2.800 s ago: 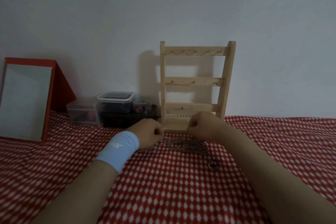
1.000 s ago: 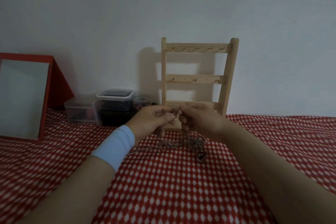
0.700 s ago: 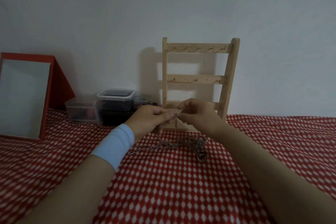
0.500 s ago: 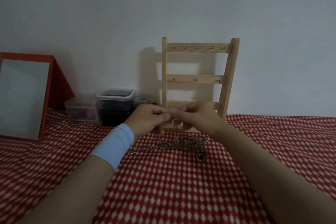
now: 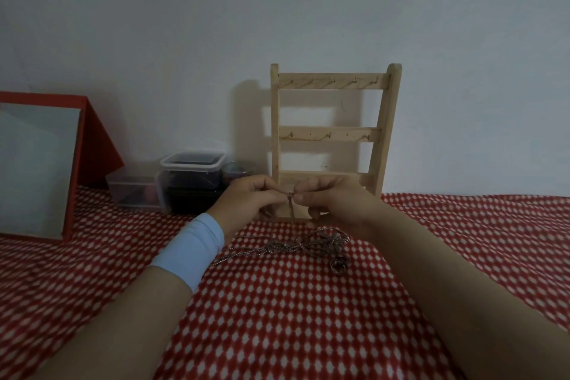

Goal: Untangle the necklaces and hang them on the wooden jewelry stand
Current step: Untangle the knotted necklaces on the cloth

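Note:
A tangle of thin silvery necklaces [image 5: 296, 245] lies on the red-and-white checked cloth [image 5: 293, 318], with a small pendant or clasp at its right end. One chain runs up from the tangle to my fingertips. My left hand [image 5: 249, 199], above a light blue wristband, and my right hand [image 5: 333, 199] pinch that chain between them, fingertips almost touching, just above the cloth. Behind them against the wall stands the wooden jewelry stand [image 5: 334, 133], three rails with small hooks, all bare. My hands hide part of its base.
To the left of the stand sit stacked clear plastic boxes [image 5: 191, 177], one with a dark content, and a small jar. A red-framed mirror [image 5: 40, 170] leans at the far left. The grey wall rises right behind everything.
Both hands rose from the cloth, lifting one chain out of the tangle, and have stayed pinched together before the stand's lower rail. The tangle has shifted slightly.

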`<state>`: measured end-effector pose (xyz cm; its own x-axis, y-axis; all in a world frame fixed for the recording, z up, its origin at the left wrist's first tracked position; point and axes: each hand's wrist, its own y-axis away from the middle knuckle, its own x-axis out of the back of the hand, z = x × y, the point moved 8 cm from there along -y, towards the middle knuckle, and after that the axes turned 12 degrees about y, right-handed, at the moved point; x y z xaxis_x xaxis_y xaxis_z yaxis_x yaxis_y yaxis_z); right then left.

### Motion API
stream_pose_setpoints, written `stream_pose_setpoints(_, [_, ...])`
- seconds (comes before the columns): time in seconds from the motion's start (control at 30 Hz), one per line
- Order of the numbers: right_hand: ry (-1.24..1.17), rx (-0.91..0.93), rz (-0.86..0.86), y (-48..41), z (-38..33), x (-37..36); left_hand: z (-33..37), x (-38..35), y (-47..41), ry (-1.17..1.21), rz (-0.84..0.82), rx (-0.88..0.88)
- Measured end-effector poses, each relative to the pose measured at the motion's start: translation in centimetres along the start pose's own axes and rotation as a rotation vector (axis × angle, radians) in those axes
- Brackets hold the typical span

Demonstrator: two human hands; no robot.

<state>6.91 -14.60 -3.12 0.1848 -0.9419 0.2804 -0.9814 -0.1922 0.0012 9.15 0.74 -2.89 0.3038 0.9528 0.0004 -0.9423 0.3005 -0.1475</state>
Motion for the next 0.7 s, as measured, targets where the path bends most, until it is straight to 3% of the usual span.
stream_pose_setpoints(0.13, [0.097,0.016,-0.012,0.5,-0.3,0.0,0.0,-0.1,0.0,0.191,0.004,0.027])
stream_pose_setpoints(0.43, [0.306,0.167,0.042,0.3,-1.4,-0.1,0.2,-0.7,0.0,0.151,-0.053,0.031])
stream_pose_setpoints(0.7, [0.28,0.154,0.084,0.1,-1.4,0.3,0.1,-0.8,0.1,0.201,-0.049,0.112])
